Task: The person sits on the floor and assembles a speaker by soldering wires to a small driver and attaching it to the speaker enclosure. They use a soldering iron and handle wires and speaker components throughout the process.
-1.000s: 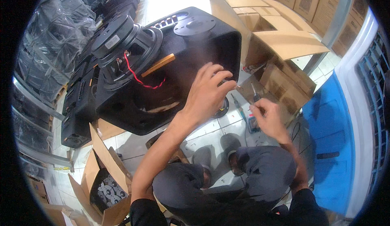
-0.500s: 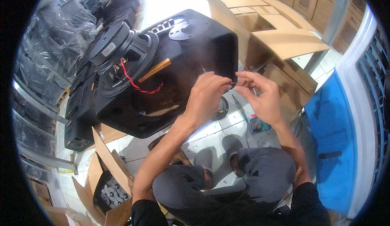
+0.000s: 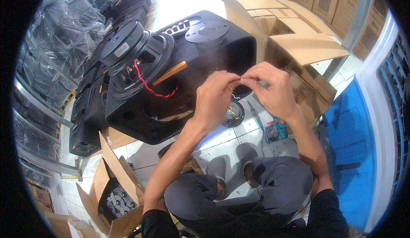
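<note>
A black speaker cabinet [image 3: 213, 54] lies on the tiled floor in front of me. A large black driver [image 3: 136, 54] rests tilted over its round opening, with a red wire [image 3: 149, 86] trailing from it. My left hand [image 3: 213, 101] and my right hand [image 3: 271, 88] meet above the cabinet's near edge. Their fingertips pinch a thin wire [image 3: 239, 80] between them. A small round part with yellow wires [image 3: 232, 114] lies on the floor just below my hands.
Open cardboard boxes [image 3: 294, 37] stand behind the cabinet. Another open box of black parts [image 3: 113, 199] is at lower left. More black cabinets [image 3: 85, 105] and wrapped stock line the left. A small tool [image 3: 275, 129] lies on the floor. Blue sheet [image 3: 350, 139] at right.
My right hand rose from the floor at the right and joined my left hand. Both now pinch the thin wire above the cabinet's edge.
</note>
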{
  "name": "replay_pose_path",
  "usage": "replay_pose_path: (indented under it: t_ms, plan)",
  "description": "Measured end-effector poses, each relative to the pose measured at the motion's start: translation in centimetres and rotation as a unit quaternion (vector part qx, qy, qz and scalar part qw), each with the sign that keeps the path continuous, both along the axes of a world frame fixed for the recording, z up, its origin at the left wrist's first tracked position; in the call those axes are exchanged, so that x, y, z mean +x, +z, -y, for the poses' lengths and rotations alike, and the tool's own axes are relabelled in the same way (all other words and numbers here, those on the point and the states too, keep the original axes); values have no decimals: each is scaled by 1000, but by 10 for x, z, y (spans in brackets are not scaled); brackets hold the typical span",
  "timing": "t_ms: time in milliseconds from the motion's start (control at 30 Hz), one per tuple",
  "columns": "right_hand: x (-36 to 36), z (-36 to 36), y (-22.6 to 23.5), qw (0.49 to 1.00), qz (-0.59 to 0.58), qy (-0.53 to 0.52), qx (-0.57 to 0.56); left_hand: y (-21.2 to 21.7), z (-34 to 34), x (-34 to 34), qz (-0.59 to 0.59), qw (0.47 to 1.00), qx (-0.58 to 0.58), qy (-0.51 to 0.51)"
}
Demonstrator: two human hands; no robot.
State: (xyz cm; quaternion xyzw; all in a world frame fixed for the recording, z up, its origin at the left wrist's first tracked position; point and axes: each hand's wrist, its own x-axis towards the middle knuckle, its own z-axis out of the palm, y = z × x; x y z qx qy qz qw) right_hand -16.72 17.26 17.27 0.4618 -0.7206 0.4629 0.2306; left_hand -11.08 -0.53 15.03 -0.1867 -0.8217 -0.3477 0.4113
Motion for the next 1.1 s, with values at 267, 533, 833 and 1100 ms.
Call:
replay_pose_path:
  t_ms: [267, 533, 833, 1100]
  plan:
    - [-31, 29, 19, 997, 7, -22, -77, 27, 1, -8, -71, 985, -15, 154]
    - [-59, 47, 25, 995, -43, -55, -75, 45, -2, -22, -165, 923, -187, 293]
    - [-64, 50, 27, 995, -47, -59, -72, 45, 4, -26, -192, 906, -201, 318]
    - [-66, 51, 30, 996, -22, -54, -61, 42, 6, -27, -182, 905, -202, 327]
